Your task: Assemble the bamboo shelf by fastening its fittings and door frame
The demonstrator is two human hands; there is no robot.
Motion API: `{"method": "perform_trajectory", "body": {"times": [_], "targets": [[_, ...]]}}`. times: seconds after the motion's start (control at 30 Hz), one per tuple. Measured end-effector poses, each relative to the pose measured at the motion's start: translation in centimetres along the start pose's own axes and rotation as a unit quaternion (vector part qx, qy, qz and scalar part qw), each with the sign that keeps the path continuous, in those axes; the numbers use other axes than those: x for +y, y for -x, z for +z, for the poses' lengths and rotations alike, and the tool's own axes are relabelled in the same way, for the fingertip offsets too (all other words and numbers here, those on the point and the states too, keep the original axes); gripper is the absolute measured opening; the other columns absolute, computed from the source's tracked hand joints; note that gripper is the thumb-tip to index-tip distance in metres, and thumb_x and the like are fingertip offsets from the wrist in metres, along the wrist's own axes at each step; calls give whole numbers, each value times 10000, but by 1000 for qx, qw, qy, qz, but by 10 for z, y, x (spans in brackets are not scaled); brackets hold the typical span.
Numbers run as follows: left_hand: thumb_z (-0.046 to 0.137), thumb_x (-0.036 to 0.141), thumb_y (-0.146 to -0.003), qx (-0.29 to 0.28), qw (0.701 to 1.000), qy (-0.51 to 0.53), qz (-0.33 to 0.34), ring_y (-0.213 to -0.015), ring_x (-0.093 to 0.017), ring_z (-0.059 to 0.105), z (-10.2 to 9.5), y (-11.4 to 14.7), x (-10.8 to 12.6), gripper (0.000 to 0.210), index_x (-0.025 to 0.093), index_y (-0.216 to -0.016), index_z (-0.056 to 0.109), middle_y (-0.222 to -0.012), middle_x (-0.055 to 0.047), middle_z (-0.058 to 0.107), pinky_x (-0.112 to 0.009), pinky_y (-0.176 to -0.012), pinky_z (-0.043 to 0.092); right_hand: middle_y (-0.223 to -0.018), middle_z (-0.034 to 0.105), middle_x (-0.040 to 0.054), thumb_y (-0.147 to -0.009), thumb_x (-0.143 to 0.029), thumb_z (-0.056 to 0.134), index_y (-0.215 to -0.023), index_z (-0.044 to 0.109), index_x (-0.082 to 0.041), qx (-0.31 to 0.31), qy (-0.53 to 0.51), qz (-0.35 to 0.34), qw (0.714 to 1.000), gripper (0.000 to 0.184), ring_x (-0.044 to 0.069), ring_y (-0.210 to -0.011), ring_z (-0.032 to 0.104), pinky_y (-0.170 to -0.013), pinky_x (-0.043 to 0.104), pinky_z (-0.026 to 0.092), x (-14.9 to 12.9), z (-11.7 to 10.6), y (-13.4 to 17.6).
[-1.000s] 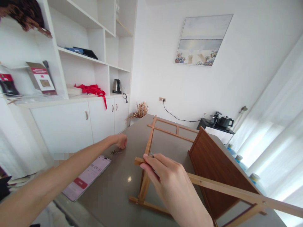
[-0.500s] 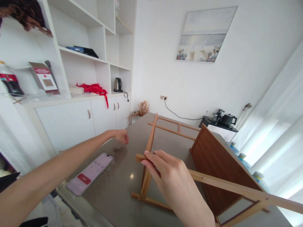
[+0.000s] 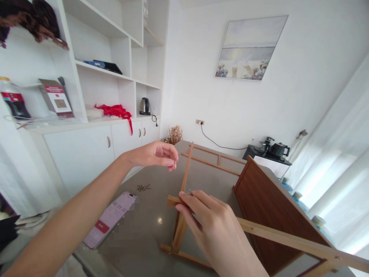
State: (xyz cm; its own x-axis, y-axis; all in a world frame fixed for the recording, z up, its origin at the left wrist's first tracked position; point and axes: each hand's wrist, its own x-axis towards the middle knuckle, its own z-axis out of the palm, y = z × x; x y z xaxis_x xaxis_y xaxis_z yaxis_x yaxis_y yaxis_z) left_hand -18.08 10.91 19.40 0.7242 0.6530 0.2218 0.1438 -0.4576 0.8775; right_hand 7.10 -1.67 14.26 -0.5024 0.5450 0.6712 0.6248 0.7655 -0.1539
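Observation:
Between the thumb and fingers of my left hand is a small brass-coloured screw, raised above the table. My right hand pinches the end of a wooden rail, at the top of a wooden frame. A thin grey metal tip pokes out over my right index finger; the remainder is hidden in the hand. The frame's slanted wooden leg runs away from me. To the right, a brown wooden panel stands tilted against the frame. Several loose screws lie in a small pile on the table.
A phone with a timer lies on the grey table, left of the frame. A wooden ladder-like piece lies at the far side. White shelves stand at left; several bottles line the right edge.
My left hand has risen from beside the screw pile and moved right, with a screw now showing in its fingers. My right hand stays at the rail's end. The view has shifted slightly.

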Motion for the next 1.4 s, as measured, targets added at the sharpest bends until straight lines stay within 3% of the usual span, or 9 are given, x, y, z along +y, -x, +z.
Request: {"method": "perform_trajectory", "body": {"times": [0.13, 0.27, 0.4, 0.6, 0.8, 1.1, 1.4], "targets": [[739, 298, -877, 36, 994, 41, 93, -685, -97, 653, 26, -14, 17, 168, 155, -913, 657, -841, -41, 740, -225, -658, 542, -904, 705, 3, -992, -229, 584, -1126, 674, -211, 18, 23, -12, 1000, 162, 156, -725, 685, -650, 269, 522, 3, 4, -1], [734, 296, -882, 44, 991, 59, 112, -622, -83, 630, 41, -24, 7, 164, 146, -922, 681, -847, -65, 762, -202, -590, 528, -870, 705, 8, -994, -223, 577, -1135, 678, -194, 25, 28, -32, 999, 176, 153, -705, 683, -637, 258, 523, 7, 7, -1], [721, 278, -895, 30, 993, 58, 98, -622, -76, 634, 44, -26, -9, 149, 146, -964, 710, -906, -88, 785, -197, -608, 534, -884, 715, 12, -1006, -230, 553, -1150, 677, -184, 26, 26, -47, 998, 196, 148, -688, 682, -627, 253, 529, 10, 8, -2], [721, 173, -869, 40, 988, 45, 142, -669, -94, 658, 45, -27, -18, 65, 170, -933, 731, -860, -60, 782, -201, -625, 525, -896, 724, 19, -995, -228, 577, -1154, 676, -175, 24, 26, -61, 998, 195, 140, -658, 662, -603, 253, 522, 14, 11, -1], [684, 20, -784, 24, 975, -13, 221, -662, -91, 615, 47, -18, -9, 252, 215, -910, 781, -830, -24, 717, -229, -634, 510, -914, 724, 16, -987, -213, 588, -1169, 670, -172, 18, 23, -56, 998, 204, 144, -672, 670, -613, 262, 540, 15, 9, -2], [710, 62, -729, 4, 986, -33, 163, -650, -102, 587, 47, -21, -12, 199, 191, -873, 759, -808, -31, 719, -237, -631, 513, -876, 707, 24, -986, -191, 572, -1140, 679, -157, 17, 14, -54, 998, 190, 155, -682, 678, -620, 269, 565, 11, 6, -2], [706, 72, -729, -33, 982, -53, 179, -620, -96, 587, 49, -18, -8, 202, 207, -853, 789, -797, -33, 737, -227, -608, 505, -835, 695, 21, -988, -190, 568, -1112, 689, -164, 14, 20, -59, 998, 175, 153, -658, 668, -604, 264, 558, 11, 6, -2]]}}
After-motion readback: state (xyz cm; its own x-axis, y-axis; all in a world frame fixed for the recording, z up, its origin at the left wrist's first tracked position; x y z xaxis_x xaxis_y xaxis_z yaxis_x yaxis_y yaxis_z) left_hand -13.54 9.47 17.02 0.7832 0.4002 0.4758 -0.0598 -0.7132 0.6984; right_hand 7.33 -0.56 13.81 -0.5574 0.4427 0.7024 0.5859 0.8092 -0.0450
